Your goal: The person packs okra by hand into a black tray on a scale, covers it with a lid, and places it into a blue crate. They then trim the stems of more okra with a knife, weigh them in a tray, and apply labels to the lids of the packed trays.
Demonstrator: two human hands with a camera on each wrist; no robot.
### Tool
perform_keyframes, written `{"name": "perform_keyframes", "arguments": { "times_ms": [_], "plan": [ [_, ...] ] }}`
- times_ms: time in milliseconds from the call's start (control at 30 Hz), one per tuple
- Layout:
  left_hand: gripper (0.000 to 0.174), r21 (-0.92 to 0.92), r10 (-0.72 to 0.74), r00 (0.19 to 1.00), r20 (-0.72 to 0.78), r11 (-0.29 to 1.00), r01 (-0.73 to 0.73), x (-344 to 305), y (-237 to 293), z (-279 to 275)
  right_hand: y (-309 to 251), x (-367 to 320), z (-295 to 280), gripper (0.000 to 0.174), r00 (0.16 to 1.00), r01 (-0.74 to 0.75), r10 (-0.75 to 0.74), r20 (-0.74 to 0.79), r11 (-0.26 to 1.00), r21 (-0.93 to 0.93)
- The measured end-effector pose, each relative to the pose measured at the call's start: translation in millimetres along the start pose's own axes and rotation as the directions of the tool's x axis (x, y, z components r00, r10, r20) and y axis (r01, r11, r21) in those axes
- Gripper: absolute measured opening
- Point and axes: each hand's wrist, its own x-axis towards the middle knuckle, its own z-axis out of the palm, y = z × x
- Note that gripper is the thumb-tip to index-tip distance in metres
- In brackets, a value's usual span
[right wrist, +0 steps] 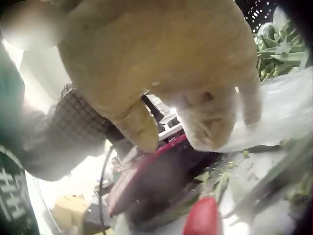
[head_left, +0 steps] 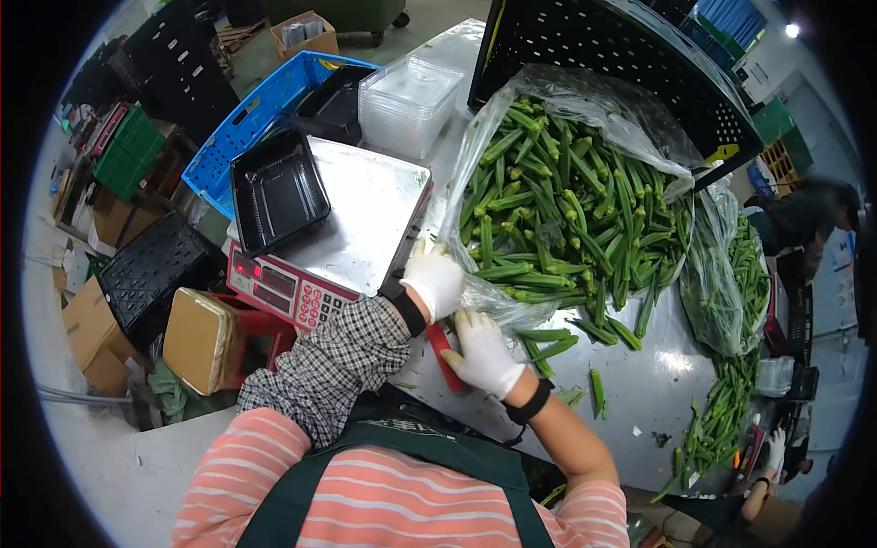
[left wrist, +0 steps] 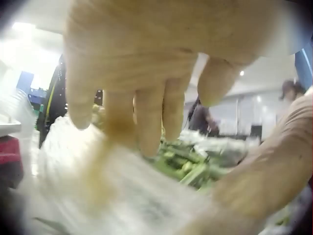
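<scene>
A clear plastic bag (head_left: 498,306) full of green okra pods (head_left: 585,205) lies on its side on the metal table. At its near left edge is the gloved left hand (head_left: 434,281); the left wrist view shows its fingers (left wrist: 146,117) hanging fairly straight over the blurred film (left wrist: 132,181). The gloved right hand (head_left: 486,354) is at the bag's near edge. In the right wrist view its fingers (right wrist: 210,122) curl on the film (right wrist: 279,112), with the thumb apart. A red object (head_left: 445,358) lies beside the right hand.
Left of the bag stands a scale (head_left: 365,205) bearing a black tray (head_left: 279,192). Clear containers (head_left: 408,105) and a blue crate (head_left: 219,151) are behind it. A black crate (head_left: 621,68) rises behind the bag. Loose okra (head_left: 717,429) lies at the right; another person's gloved hand (head_left: 776,449) shows there.
</scene>
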Motion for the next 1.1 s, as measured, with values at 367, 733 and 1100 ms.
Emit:
{"name": "perform_keyframes", "arguments": {
  "times_ms": [367, 733, 1100],
  "plan": [
    [0.045, -0.251, 0.112, 0.878, -0.466, 0.935, -0.252, -57.8, 36.8, 0.5, 169.3, -27.8, -107.9, 0.026, 0.714, -0.448, 0.269, -0.646, 0.885, -0.126],
    [0.038, -0.631, 0.496, 0.821, -0.283, 0.548, -0.549, -119.4, 47.4, 44.5, 94.6, -175.3, -116.3, 0.039, 0.437, -0.279, 0.641, -0.631, 0.764, 0.582],
    [0.034, -0.666, 0.744, 0.648, -0.162, 0.402, -0.628, -181.0, 22.9, 56.6, -23.5, -407.4, 101.4, 0.089, -0.282, -0.831, 0.863, -0.418, -0.003, 0.556]
  ]
}}
